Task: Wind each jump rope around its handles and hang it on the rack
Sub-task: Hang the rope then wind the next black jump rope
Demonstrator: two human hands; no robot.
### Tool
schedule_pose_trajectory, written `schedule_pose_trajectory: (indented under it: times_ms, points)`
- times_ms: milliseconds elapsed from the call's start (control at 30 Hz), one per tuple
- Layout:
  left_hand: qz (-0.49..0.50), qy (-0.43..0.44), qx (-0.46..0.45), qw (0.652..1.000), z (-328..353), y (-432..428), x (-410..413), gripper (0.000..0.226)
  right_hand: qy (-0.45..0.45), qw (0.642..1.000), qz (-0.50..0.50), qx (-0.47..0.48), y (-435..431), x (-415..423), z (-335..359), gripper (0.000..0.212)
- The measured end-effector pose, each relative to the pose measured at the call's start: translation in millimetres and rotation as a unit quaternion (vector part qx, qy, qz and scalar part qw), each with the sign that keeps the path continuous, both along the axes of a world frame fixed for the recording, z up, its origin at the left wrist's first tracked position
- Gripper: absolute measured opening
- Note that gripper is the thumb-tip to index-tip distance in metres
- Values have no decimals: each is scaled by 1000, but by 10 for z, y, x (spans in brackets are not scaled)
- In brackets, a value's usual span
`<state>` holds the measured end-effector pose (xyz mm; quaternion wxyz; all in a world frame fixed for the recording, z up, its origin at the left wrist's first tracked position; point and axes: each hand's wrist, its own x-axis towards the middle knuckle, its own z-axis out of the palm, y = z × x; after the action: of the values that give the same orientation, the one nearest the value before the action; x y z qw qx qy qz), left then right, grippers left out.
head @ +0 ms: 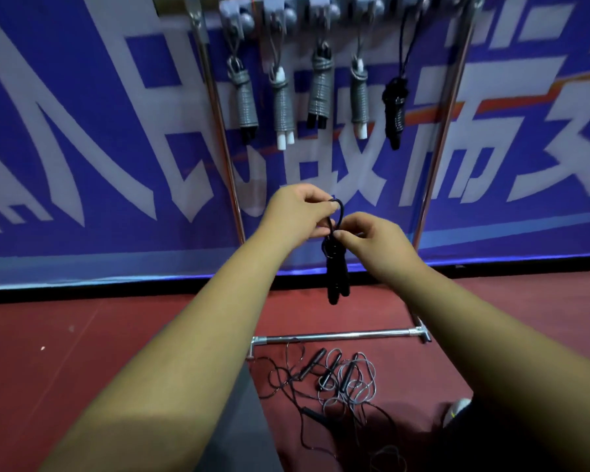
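A black jump rope [334,270] wound around its two handles hangs between my hands in front of the rack [218,107]. My left hand [297,212] pinches the rope's free loop at the top. My right hand [372,240] pinches the cord just above the handles. Several wound ropes hang from the rack's top hooks: grey coils on black or white handles [283,107] and one black rope [395,107] at the right. Loose unwound ropes with black handles [334,376] lie tangled on the red floor below.
The rack's chrome base bar [338,336] crosses the floor in front of the tangle. A blue banner with large white characters [82,131] stands behind the rack. A shoe tip [457,408] shows at the lower right.
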<state>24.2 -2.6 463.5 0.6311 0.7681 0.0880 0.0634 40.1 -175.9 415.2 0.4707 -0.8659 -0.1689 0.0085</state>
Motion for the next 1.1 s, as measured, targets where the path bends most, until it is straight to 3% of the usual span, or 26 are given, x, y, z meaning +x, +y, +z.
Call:
schedule_pose_trajectory:
  times_ms: [467, 767, 1100]
  points:
    - [19, -195, -7, 981, 1347, 319, 400, 24, -55, 997, 19, 48, 298, 489, 1648, 9]
    - [2, -224, -8, 974, 1824, 203, 965, 18, -87, 995, -26, 40, 347, 904, 2224, 16]
    - [-37, -216, 51, 974, 2054, -626, 1815, 28, -107, 988, -111, 15, -429, 1520, 2396, 15]
